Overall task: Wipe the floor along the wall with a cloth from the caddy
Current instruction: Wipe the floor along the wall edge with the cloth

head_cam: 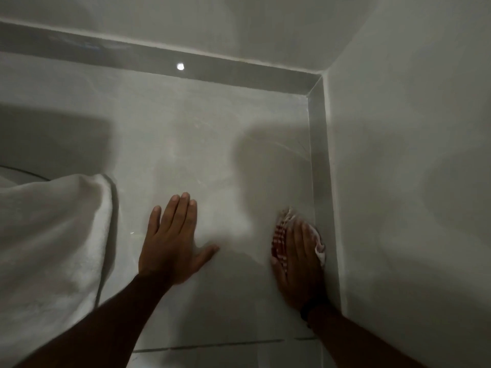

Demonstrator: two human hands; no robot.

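Note:
A red-and-white checked cloth [281, 235] lies bunched on the pale glossy floor [212, 160], right beside the grey skirting [318, 160] of the right wall. My right hand [299, 261] presses flat on top of the cloth, fingers pointing away from me, and covers most of it. My left hand [172, 243] rests flat on the bare floor to the left, fingers spread, holding nothing. The caddy is out of view.
A white towel [53, 248] hangs down at the left. White walls meet in a corner [322, 75] ahead on the right, with grey skirting along both. A grout line [212, 345] crosses the floor near me.

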